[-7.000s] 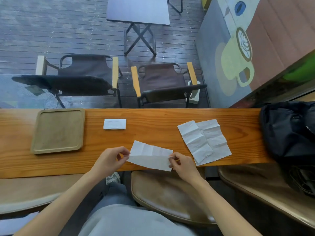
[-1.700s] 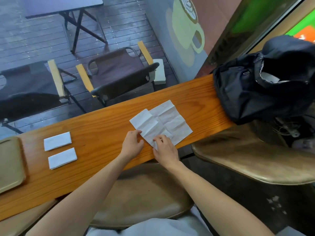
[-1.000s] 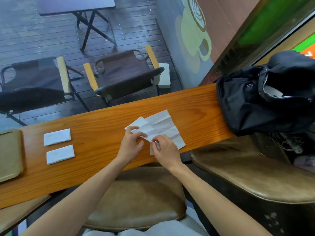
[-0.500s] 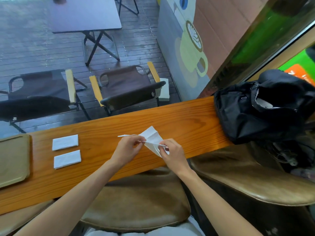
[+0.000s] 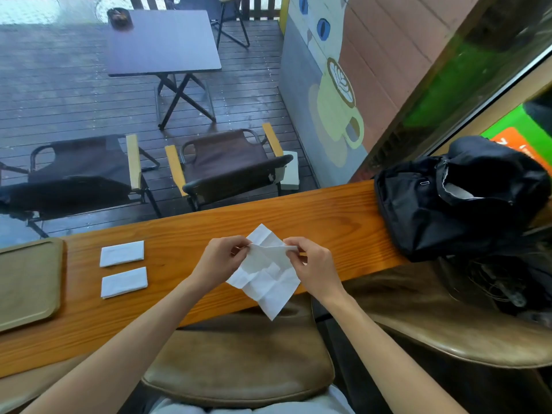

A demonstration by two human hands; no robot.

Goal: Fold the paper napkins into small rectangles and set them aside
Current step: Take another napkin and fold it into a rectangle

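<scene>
A creased white paper napkin (image 5: 265, 276) hangs in the air just above the near edge of the wooden counter (image 5: 185, 237). My left hand (image 5: 222, 259) pinches its upper left edge and my right hand (image 5: 312, 265) pinches its upper right edge. Its top bends over between my fingers and its lower corner droops past the counter edge. Two folded napkin rectangles lie flat on the counter to the left, one further back (image 5: 122, 253) and one nearer (image 5: 124, 282).
A tan tray (image 5: 28, 282) sits at the counter's left end. A black bag (image 5: 454, 195) fills the right end. Brown padded stools (image 5: 239, 360) stand below the counter. Beyond the counter are deck chairs and a dark table.
Both hands picked the last unfolded napkin off the counter and drew it left toward me; it now hangs open between my fingers. A second folded rectangle has joined the first.
</scene>
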